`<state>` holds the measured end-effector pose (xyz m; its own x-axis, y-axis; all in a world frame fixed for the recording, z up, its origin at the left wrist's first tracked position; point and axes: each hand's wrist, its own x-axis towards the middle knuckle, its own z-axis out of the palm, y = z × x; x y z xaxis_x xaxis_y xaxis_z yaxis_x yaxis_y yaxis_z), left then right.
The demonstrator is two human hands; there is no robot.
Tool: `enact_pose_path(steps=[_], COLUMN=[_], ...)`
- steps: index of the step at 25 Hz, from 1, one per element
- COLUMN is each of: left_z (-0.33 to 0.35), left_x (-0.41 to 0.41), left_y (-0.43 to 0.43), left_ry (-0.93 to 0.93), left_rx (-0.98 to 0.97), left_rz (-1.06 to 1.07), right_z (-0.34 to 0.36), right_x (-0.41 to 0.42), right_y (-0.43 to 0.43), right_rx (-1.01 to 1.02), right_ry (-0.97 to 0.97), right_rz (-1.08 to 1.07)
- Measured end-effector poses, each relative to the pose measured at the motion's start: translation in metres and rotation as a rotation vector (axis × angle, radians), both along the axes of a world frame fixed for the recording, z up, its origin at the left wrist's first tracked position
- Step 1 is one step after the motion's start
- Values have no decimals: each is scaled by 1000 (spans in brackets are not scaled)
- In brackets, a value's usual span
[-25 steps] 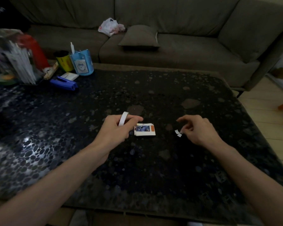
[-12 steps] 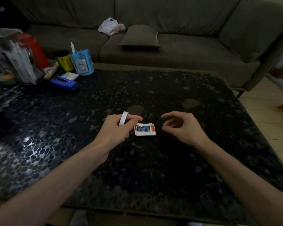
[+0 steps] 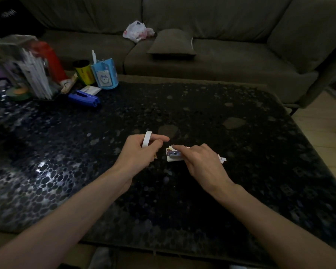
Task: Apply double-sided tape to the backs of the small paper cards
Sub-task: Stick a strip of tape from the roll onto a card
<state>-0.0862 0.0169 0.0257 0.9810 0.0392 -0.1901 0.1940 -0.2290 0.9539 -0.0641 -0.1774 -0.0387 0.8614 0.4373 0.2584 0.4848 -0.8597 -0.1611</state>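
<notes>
Left hand [image 3: 142, 152] curls round the white tape roll [image 3: 146, 140]; right hand [image 3: 200, 162] lays straight fingers on the card stack [image 3: 173, 157] mid-table, covering its right half, thumb hidden. Top card's print is blurred, unreadable. Far left, blue cup [image 3: 105, 76]: cartoon-face label, no legible writing.

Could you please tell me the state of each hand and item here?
Left hand: grips the tape roll.
Right hand: fingers straight, touching the card stack.
Card stack: flat on the table, printed side up.
Paper scraps: loose, beside the right hand.
Blue cup: upright.
</notes>
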Motion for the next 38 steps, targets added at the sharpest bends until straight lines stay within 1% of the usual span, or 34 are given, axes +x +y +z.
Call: enact_pose_path(steps=[6, 12, 14, 17, 24, 28, 34, 38], left_z=[-3, -4, -4, -3, -2, -5, -12, -16], left_x=[1, 1, 1, 0, -1, -1, -4, -3], left_y=[7, 7, 7, 7, 7, 11, 10, 9], left_ry=[-10, -26, -22, -16, -8, 6, -16, -21], left_rx=[2, 8, 11, 22, 18, 28, 44, 45], left_rz=[1, 2, 0, 4, 7, 11, 1, -7], right_z=[-3, -3, -1, 3, 19, 19, 0, -5], right_x=[1, 0, 1, -1, -13, -33, -51, -52], right_y=[0, -1, -1, -1, 1, -4, -18, -20], right_rx=[98, 164, 175, 138, 205, 200, 142, 107], right_ry=[-5, 36, 56, 94, -26, -40, 60, 62], right_rz=[-67, -63, -53, -38, -30, 21, 59, 50])
